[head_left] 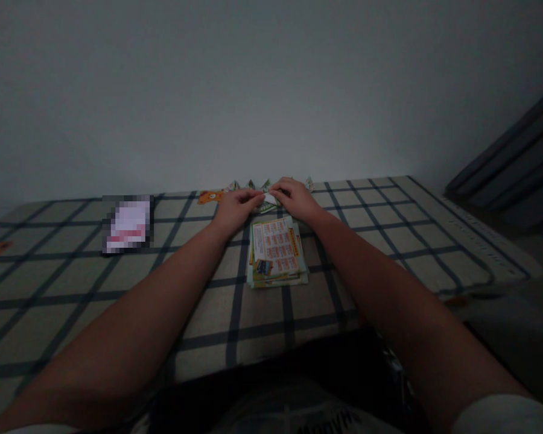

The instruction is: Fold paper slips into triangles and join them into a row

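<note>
Near the far edge of the checked cloth (199,304), close to the pale wall (271,90), the person's 2 hands meet over 1 small folded paper (269,198), white on its upper face and green with print below. The left hand (239,209) reaches in from its side with fingers curled and drawn together, their tips pinching the paper's left side against the thumb. The right hand (297,199) mirrors it, knuckles bent and raised, thumb and fingertips closed on the right side, so the paper sits between the 2 sets of fingertips; its exact creases are too small to tell. Just behind the hands stands a row of at least 4 small folded papers (250,184), pointed at the top, partly hidden by the right hand. Nearer the person, between the forearms, lies a stack of printed sheets (278,250), its edges slightly uneven, the top sheet bearing rows of red print and a yellow band. Beside the left hand, a brown bear print (210,196) shows on the cloth. Well apart to the left lies a flat, dark-edged object (129,223), its surface blurred into blocks. At far right hangs a dark curtain (520,144) with deep folds.
</note>
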